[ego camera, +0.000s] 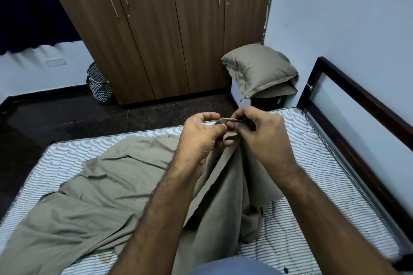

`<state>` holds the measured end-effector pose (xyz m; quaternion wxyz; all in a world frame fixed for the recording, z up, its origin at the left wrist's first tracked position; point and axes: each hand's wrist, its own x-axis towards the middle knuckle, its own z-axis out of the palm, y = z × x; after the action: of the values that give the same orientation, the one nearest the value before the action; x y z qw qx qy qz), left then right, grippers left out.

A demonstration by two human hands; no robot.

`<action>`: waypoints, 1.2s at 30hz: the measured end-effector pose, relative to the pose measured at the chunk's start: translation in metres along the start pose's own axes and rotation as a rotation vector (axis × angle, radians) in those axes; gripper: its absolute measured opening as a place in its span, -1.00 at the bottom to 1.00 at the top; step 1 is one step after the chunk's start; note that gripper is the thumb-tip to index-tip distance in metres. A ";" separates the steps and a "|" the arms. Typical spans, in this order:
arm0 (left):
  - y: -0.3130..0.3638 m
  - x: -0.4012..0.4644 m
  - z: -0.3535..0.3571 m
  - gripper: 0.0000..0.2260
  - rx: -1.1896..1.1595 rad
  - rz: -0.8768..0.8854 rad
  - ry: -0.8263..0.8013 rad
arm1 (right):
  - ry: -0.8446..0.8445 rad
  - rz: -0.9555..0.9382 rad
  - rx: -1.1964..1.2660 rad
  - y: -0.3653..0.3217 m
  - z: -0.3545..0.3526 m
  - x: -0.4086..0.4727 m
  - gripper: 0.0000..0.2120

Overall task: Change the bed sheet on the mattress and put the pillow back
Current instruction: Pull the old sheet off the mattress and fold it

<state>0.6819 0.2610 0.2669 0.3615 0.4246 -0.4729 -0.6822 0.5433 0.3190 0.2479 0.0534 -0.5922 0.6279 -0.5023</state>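
Observation:
An olive-grey bed sheet point(93, 187) lies crumpled across the striped mattress point(312, 163). Both hands hold one edge of it lifted above the mattress. My left hand point(201, 134) pinches the hem between thumb and fingers. My right hand point(261, 131) pinches the same hem just to the right, its fingers curled over the cloth. The sheet hangs down from the hands in folds. A pillow point(259, 69) in a matching olive cover sits off the bed, on a dark box by the wall beyond the mattress corner.
A brown wooden wardrobe point(156, 29) stands across the dark floor point(67, 118). A black-and-white patterned basket point(98, 83) sits at its left. The dark bed frame's headboard point(357, 100) runs along the right wall.

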 end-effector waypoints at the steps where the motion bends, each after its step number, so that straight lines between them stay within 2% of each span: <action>1: 0.001 0.000 0.000 -0.73 -0.011 -0.015 -0.003 | -0.023 -0.025 -0.020 0.003 -0.001 0.001 -0.93; 4: 0.003 -0.001 -0.001 -0.78 -0.026 -0.057 -0.019 | -0.084 -0.144 -0.099 0.006 -0.001 0.000 -0.86; 10: 0.004 0.000 -0.004 -0.79 -0.097 -0.097 0.004 | -0.156 -0.255 -0.138 0.011 -0.003 -0.002 -0.82; 15: 0.004 -0.002 -0.004 -0.78 -0.120 -0.124 -0.001 | -0.242 -0.300 -0.067 0.018 -0.009 -0.002 -0.78; 20: 0.003 -0.001 -0.007 -0.75 -0.125 -0.175 -0.022 | -0.350 -0.352 -0.144 0.030 -0.014 0.000 -0.72; 24: 0.007 -0.004 -0.006 -0.83 -0.136 -0.213 -0.086 | -0.283 -0.369 -0.224 0.030 -0.013 -0.003 -0.75; 28: 0.008 -0.005 -0.004 -0.83 -0.064 -0.206 -0.106 | -0.232 -0.299 -0.102 0.027 -0.014 -0.003 -0.75; 31: 0.009 -0.007 -0.005 -0.73 0.010 -0.169 -0.143 | -0.218 -0.224 -0.023 0.027 -0.016 -0.003 -0.81; 33: 0.011 -0.010 -0.006 -0.72 0.098 -0.108 -0.210 | -0.185 -0.141 0.049 0.025 -0.014 -0.006 -0.87; 36: 0.011 -0.011 -0.007 -0.82 0.301 0.040 -0.251 | -0.155 0.010 0.185 0.023 -0.010 -0.008 -0.84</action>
<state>0.6935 0.2652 0.2789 0.2456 0.3762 -0.6191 -0.6441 0.5236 0.3261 0.2326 0.1588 -0.6184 0.5758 -0.5107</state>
